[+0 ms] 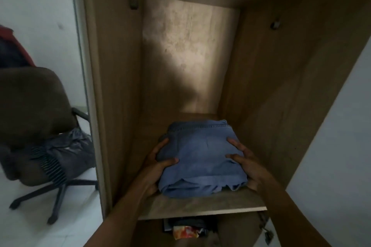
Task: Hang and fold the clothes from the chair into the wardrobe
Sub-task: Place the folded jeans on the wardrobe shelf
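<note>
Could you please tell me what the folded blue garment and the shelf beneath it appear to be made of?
The folded blue garment looks like faded denim or cotton, matte, with a stitched seam along its far edge. The wardrobe shelf looks like matte laminated board, judging by its wood grain and flat front edge.

Both hands (158, 166) (244, 163) hold folded jeans (200, 158) on wardrobe shelf (200, 205)

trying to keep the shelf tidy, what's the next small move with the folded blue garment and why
Probably slide the folded blue garment deeper onto the shelf, then let go. The left hand and right hand grip its sides, it sits near the front edge, and bare shelf shows behind it.
</note>
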